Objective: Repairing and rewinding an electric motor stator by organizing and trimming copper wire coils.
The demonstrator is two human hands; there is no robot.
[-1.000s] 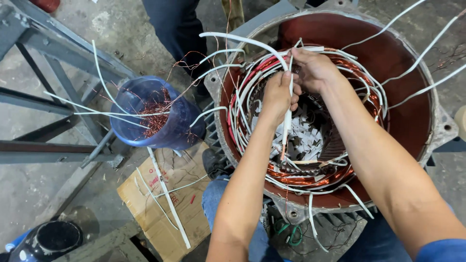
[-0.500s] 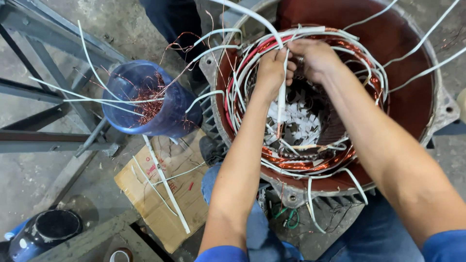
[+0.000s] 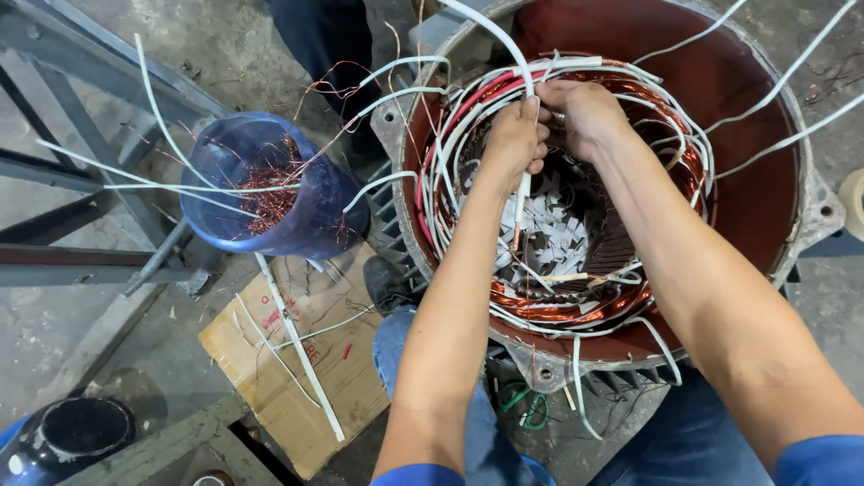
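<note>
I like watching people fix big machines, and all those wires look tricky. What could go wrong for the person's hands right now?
Both hands, the left hand and right hand, work close together among the copper windings, so thin wire ends might scratch fingers. The loose white sleeved wires loop around the wrists and could snag or tangle. The blue bucket of scrap copper wire stands close to the motor housing, so a caught strand might tip it.

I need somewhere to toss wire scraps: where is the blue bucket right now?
In the head view the blue bucket sits left of the motor housing, above the cardboard piece, with copper scraps inside; both hands work inside the housing.
</note>
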